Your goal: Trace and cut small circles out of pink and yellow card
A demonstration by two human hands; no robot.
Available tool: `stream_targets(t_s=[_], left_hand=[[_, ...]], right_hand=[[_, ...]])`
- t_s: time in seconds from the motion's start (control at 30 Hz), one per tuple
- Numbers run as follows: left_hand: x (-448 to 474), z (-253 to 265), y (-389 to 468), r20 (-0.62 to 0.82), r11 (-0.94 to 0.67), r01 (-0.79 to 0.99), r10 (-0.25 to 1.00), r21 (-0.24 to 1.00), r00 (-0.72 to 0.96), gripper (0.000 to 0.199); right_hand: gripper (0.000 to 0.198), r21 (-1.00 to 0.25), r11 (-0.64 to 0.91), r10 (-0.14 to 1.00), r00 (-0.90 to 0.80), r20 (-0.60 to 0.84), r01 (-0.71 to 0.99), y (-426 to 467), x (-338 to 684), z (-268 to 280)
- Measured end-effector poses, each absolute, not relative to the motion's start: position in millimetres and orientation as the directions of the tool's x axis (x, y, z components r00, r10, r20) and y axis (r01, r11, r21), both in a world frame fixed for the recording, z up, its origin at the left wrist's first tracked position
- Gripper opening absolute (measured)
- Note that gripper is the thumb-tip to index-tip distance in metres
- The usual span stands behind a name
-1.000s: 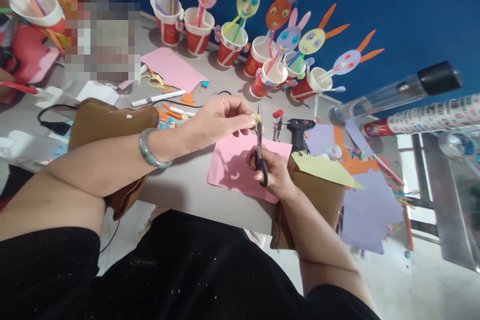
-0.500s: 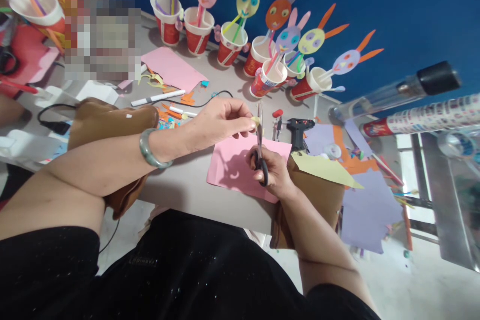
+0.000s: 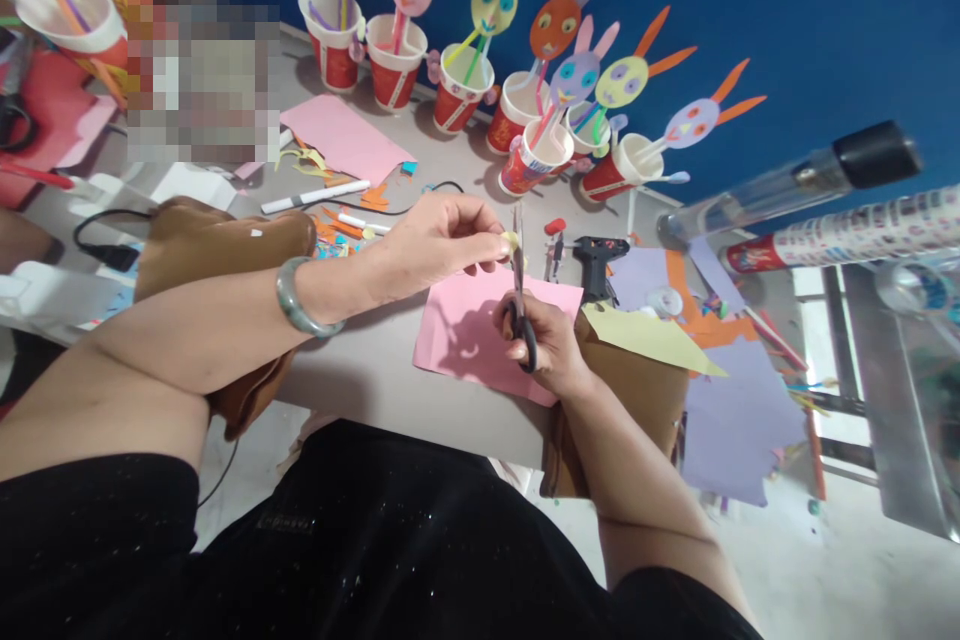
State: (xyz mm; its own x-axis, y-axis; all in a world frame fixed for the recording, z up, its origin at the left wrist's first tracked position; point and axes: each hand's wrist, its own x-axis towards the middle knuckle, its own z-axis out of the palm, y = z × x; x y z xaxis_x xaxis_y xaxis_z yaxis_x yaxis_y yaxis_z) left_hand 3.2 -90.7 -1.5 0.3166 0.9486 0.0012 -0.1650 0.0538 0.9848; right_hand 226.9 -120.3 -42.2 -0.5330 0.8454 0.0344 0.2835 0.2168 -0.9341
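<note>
Between thumb and fingers, my left hand (image 3: 461, 235) pinches a small piece of yellow paper (image 3: 511, 240); most of it is hidden by the fingertips. My right hand (image 3: 547, 340) is closed around the black handles of a pair of scissors (image 3: 519, 270). The blades point away from me and stand right beside the yellow piece; whether they touch it I cannot tell. Below both hands a pink sheet of paper (image 3: 450, 330) lies on the table (image 3: 390, 380), with their shadows on it.
Red paper cups (image 3: 394, 85) with paper rabbit faces on straws line the blue wall. A black glue gun (image 3: 600, 265) lies right of the scissors. Brown pads (image 3: 225, 240) flank the pink sheet. Purple paper (image 3: 742, 430) is at the right, markers (image 3: 315, 197) and scraps at the left.
Almost nothing differs. Both hands keep their places, with the scissors beside the yellow piece; the whole view has shifted very slightly.
</note>
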Motion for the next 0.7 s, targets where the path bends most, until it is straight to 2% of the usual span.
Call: stream_targets(t_s=[0.47, 0.7], left_hand=[[1.8, 1.0, -90.9, 0.003, 0.048, -0.165, 0.954, 0.985, 0.299, 0.017], [2.3, 2.8, -89.6, -0.025, 0.082, -0.183, 0.956, 0.98, 0.291, 0.027]], right_hand=[[0.07, -0.938, 0.207, 0.85, -0.526, 0.031, 0.279, -121.1, 226.7, -41.7], [0.07, -0.937, 0.221, 0.851, -0.522, 0.05, 0.271, -121.0, 227.0, -42.9]])
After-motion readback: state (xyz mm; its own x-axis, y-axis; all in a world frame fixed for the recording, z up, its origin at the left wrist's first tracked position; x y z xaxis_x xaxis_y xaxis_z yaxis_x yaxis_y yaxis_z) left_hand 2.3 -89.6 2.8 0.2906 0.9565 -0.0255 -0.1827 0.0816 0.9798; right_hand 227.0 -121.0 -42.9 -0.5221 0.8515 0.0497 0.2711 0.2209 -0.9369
